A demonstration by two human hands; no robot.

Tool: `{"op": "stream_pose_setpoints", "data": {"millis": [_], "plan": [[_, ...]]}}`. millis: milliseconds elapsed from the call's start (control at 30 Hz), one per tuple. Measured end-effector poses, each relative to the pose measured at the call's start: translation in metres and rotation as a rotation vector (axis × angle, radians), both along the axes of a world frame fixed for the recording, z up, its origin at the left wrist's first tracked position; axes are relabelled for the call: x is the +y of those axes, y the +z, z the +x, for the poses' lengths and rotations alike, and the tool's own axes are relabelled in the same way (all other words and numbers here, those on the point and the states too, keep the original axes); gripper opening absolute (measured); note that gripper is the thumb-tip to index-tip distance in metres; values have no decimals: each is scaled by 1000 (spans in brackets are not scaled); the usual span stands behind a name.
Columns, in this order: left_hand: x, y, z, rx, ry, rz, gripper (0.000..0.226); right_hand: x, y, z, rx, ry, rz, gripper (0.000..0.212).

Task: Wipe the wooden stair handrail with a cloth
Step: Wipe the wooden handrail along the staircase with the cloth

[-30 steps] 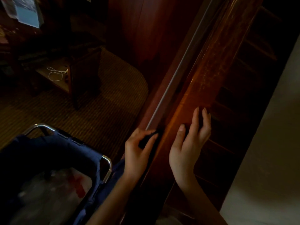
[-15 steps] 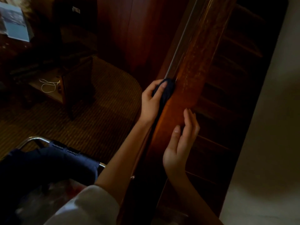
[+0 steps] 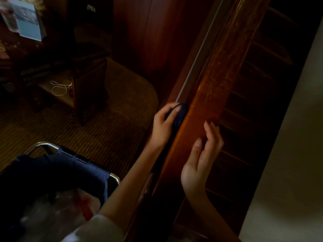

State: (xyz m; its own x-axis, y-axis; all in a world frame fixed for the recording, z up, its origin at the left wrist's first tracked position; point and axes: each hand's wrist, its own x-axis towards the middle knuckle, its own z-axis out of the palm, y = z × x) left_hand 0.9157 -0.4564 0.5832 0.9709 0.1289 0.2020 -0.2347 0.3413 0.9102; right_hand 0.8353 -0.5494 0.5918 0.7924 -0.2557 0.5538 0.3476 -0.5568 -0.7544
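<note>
Head view, wiping stroke in hand. Your left hand [image 3: 163,127] curls its fingers and thumb round a dark blue cloth [image 3: 180,113] and presses it against the left flank of the wooden stair handrail [image 3: 215,79], which runs as a slope from lower centre to the upper right. The cloth sits about midway along the visible rail, just beside a pale grey strip [image 3: 198,55] that follows the rail's left edge. Your right hand [image 3: 201,157] lies lower down on the rail's right side, fingers loosely extended and slightly apart, holding nothing; whether it touches the wood or hovers just off it cannot be told.

The step appears to be a pass along the side face. The speckled top face above the cloth looks unwiped, so the next move likely calls for sliding the cloth up the slope with steady pressure, then shifting it over onto the top.

Much is dim: the dark slats [image 3: 251,102] to the right of the rail are barely readable, most of the cloth is hidden under your fingers, and the rail's two ends are cut off. The chrome-framed blue cart [image 3: 57,169] at lower left is blurred and its contents cannot be identified
</note>
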Motion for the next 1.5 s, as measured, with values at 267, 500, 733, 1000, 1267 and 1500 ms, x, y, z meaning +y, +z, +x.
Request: {"op": "stream_pose_setpoints", "data": {"millis": [267,500,733,1000,1267,1500], "plan": [[-8,13,43,22,5,28,17,0,1,-3,28,27,40,44],[15,-34,-40,76,32,238,16,1,0,-2,38,17,-7,42],[2,26,40,-58,163,469,18,1,0,-1,33,-3,-33,43],[-3,33,47,-126,307,636,13,0,1,-1,12,35,-9,43],[18,-32,-106,125,237,694,25,-2,1,-2,-14,52,22,39],[-20,3,-172,-86,212,843,10,-14,8,-4,3,167,184,36]]}}
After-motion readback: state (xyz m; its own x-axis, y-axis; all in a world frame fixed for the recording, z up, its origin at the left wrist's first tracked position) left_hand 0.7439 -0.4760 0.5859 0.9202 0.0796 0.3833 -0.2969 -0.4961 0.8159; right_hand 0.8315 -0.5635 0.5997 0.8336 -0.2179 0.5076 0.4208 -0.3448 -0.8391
